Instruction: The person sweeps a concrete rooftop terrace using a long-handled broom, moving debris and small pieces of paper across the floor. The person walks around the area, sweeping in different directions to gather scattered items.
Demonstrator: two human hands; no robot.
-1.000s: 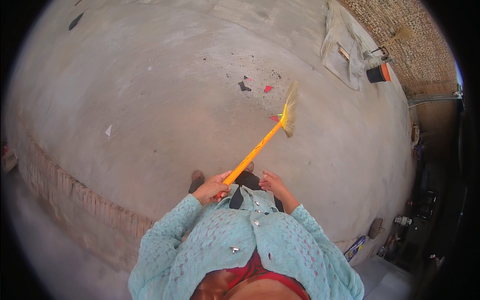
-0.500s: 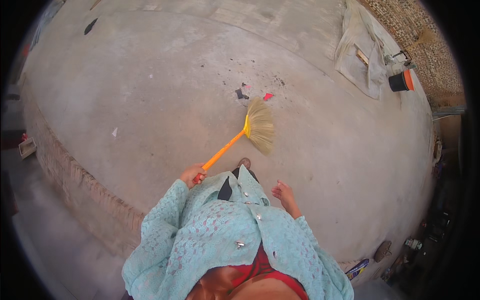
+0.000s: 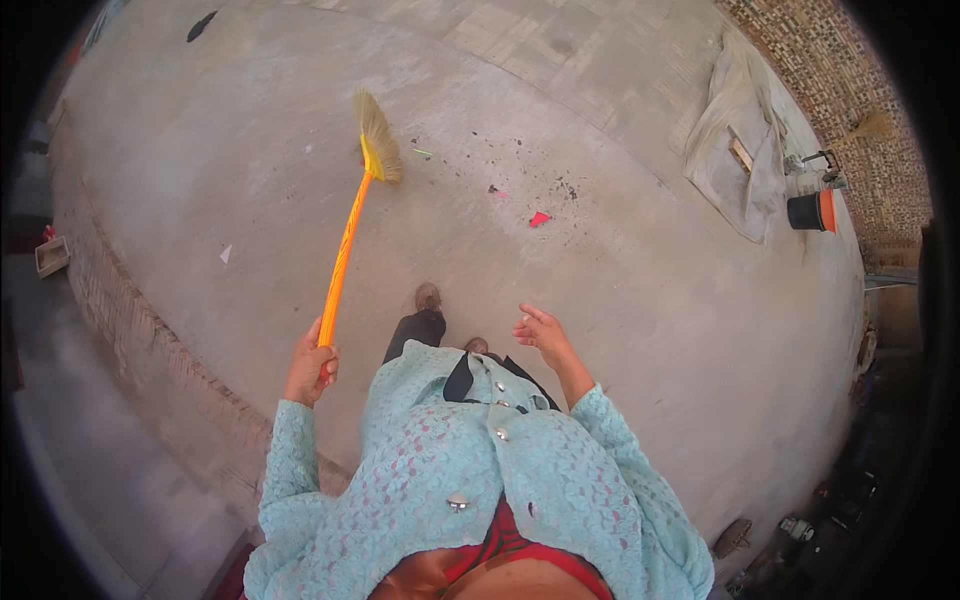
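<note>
My left hand [image 3: 312, 366] is wrapped round the lower end of the orange handle of a broom [image 3: 345, 255]. The handle points away from me, and the yellow-collared head with pale straw bristles is ahead and to the left, at the near-left side of the litter. Held out in front of my body, my right hand [image 3: 543, 335] has nothing in it and its fingers are apart. Ahead on the concrete lie a red scrap [image 3: 540, 219], a small pink bit [image 3: 502, 195], a thin green strip [image 3: 423, 153] and scattered dark crumbs [image 3: 567, 187].
A white scrap [image 3: 226, 254] lies on the floor to the left. A low brick edge [image 3: 150, 325] curves along the left side, with a small box [image 3: 52, 257] beyond it. At the right are a crumpled pale sheet [image 3: 738, 185], an orange-rimmed black bucket [image 3: 806, 213] and a brick wall [image 3: 850, 90].
The broom has swung from in front of me to the far left, its handle now pointing ahead. My left hand moved left, my right slightly forward. A foot has stepped forward.
</note>
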